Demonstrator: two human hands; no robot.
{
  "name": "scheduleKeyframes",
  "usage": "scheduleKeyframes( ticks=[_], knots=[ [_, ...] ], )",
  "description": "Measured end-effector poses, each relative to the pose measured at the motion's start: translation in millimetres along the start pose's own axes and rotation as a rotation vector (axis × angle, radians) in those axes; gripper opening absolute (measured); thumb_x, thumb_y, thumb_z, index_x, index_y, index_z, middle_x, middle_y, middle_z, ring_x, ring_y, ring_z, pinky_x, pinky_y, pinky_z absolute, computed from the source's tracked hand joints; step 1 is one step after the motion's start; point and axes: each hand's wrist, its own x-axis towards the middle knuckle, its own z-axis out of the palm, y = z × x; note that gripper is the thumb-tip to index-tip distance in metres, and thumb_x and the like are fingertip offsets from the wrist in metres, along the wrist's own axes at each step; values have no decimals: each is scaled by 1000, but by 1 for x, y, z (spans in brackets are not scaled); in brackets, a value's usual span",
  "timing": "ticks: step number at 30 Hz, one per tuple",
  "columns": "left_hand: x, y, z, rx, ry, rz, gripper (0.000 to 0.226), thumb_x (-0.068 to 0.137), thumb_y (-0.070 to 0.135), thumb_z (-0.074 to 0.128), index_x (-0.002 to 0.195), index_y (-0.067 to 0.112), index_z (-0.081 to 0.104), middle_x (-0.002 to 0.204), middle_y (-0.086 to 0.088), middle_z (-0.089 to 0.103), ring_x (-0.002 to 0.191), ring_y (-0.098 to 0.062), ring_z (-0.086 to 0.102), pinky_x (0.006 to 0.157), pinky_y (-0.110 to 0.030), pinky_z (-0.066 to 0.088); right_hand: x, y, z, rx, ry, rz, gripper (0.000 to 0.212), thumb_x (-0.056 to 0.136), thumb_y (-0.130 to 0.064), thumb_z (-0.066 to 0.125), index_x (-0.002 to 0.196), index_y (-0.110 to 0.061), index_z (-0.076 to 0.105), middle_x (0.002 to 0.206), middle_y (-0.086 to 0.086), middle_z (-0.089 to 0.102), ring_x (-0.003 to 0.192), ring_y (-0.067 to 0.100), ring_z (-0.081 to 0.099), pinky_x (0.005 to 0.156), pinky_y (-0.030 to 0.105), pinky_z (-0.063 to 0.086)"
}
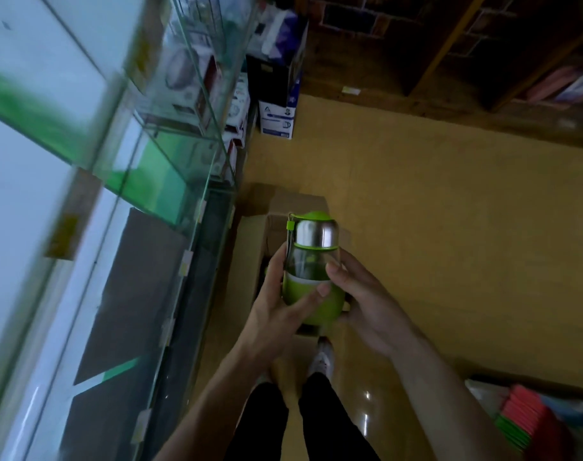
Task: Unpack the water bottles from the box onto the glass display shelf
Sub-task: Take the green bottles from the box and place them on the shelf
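Green water bottle (313,274) held upright between both hands, above open box (250,261). Left hand (277,304) wrapped round left side; right hand (363,304) gripping right side and base. Glass display shelf (170,181) at left.

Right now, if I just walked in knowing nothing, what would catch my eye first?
The green water bottle with its shiny steel collar, held upright in the middle, above the open cardboard box on the yellow floor. To the left runs the glass display shelf, with boxed goods behind its panes.
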Motion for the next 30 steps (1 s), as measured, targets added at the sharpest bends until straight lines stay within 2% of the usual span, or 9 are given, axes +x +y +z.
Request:
scheduleKeyframes(
  ticks=[3, 6, 9, 11, 15, 18, 22, 26, 30],
  knots=[
    [-14, 30, -4, -8, -6, 25, 70, 91, 20, 73, 151, 30, 37, 131, 5, 65, 119, -16, 65, 88, -34, 59, -21, -23, 14, -5, -6, -23, 48, 91, -40, 63, 139, -38, 60, 131, -5, 71, 117, 20, 70, 93, 55, 58],
    [-28, 66, -9, 37, -7, 54, 73, 90, 31, 76, 149, 40, 36, 131, 5, 64, 115, -20, 67, 79, -36, 61, -40, -51, 31, -44, -38, -75, 45, 91, -42, 63, 136, -41, 61, 132, -6, 70, 120, 17, 69, 95, 52, 58],
    [-35, 100, -15, 90, 10, 144, 70, 91, 24, 74, 149, 33, 38, 132, 8, 63, 120, -13, 63, 89, -33, 58, -53, -79, 45, -80, -50, -128, 48, 86, -47, 66, 134, -42, 63, 135, -4, 68, 124, 23, 66, 101, 63, 52],
    [-38, 123, -17, 105, 24, 182, 69, 91, 21, 74, 150, 29, 38, 135, 5, 63, 124, -15, 62, 97, -41, 57, -61, -99, 55, -93, -61, -175, 53, 84, -48, 67, 135, -42, 62, 137, -5, 67, 126, 20, 65, 101, 57, 55],
    [-46, 169, -21, 122, 49, 278, 70, 90, 22, 76, 150, 27, 40, 135, 2, 63, 123, -18, 63, 98, -51, 55, -80, -138, 75, -121, -73, -272, 57, 85, -47, 67, 141, -43, 57, 134, -11, 69, 125, 14, 65, 100, 49, 57],
    [-55, 200, -22, 122, 45, 360, 69, 89, 25, 77, 148, 29, 41, 135, 4, 64, 123, -16, 63, 99, -50, 55, -96, -164, 89, -164, -88, -339, 59, 84, -50, 68, 142, -44, 56, 137, -10, 67, 126, 15, 65, 104, 55, 53],
    [-67, 237, -26, 145, 56, 443, 80, 88, 31, 78, 154, 33, 33, 144, 9, 57, 129, -11, 59, 101, -43, 54, -122, -198, 109, -199, -130, -458, 49, 93, -44, 61, 142, -43, 56, 137, -13, 67, 125, 12, 65, 104, 56, 53],
    [-78, 265, -28, 164, 77, 508, 88, 82, 50, 81, 154, 39, 32, 150, 9, 51, 135, -13, 53, 105, -49, 51, -140, -218, 123, -216, -134, -547, 43, 97, -43, 59, 140, -45, 58, 137, -14, 66, 122, 9, 67, 101, 53, 56],
    [-94, 292, -29, 179, 67, 609, 76, 89, 30, 77, 153, 32, 36, 140, 10, 60, 126, -11, 61, 99, -44, 56, -158, -234, 135, -223, -152, -625, 41, 99, -41, 58, 140, -46, 58, 138, -14, 65, 123, 10, 66, 99, 52, 58]
  ],
)
